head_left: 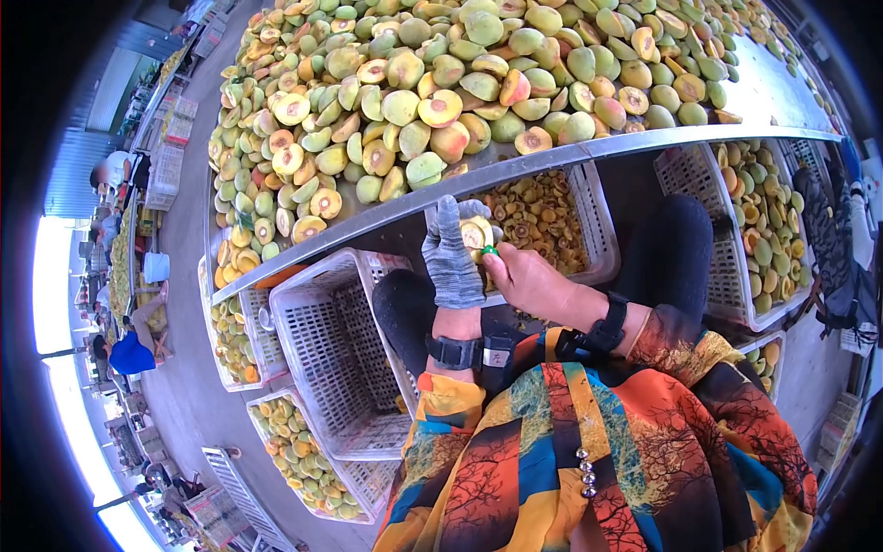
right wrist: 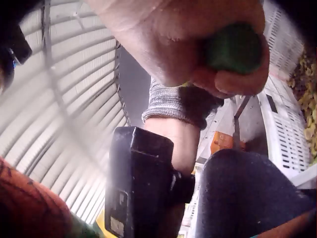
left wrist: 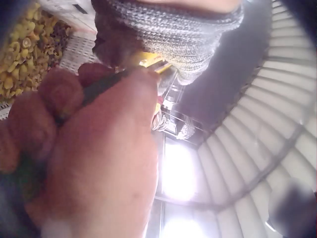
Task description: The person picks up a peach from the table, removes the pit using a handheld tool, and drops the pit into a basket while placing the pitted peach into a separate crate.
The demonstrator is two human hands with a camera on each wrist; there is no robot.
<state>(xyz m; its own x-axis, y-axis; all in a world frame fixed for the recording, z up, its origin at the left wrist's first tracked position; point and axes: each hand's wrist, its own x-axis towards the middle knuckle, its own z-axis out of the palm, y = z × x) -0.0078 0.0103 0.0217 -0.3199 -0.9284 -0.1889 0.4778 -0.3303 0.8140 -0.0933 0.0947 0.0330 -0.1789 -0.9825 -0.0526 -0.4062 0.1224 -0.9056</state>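
My left hand (head_left: 452,262), in a grey knitted glove, holds a cut peach half (head_left: 475,235) with its pale, pit side up, between thumb and fingers. My bare right hand (head_left: 541,287) grips a small green-handled tool (head_left: 490,249) right at the fruit's edge. In the right wrist view the rounded end of the green handle (right wrist: 235,48) pokes out of the curled fist. The tool's working end is hidden, so I cannot tell its kind. Both hands are close together over a white crate (head_left: 602,225) of small yellow fruit pieces, just below the metal table's edge (head_left: 552,152).
Halved peaches (head_left: 405,108) are heaped on the metal table. A white crate (head_left: 345,354) with bare inner walls leans beside my left knee. Crates of peach halves stand at the right (head_left: 763,230) and lower left (head_left: 308,455). People work at another table on the far left.
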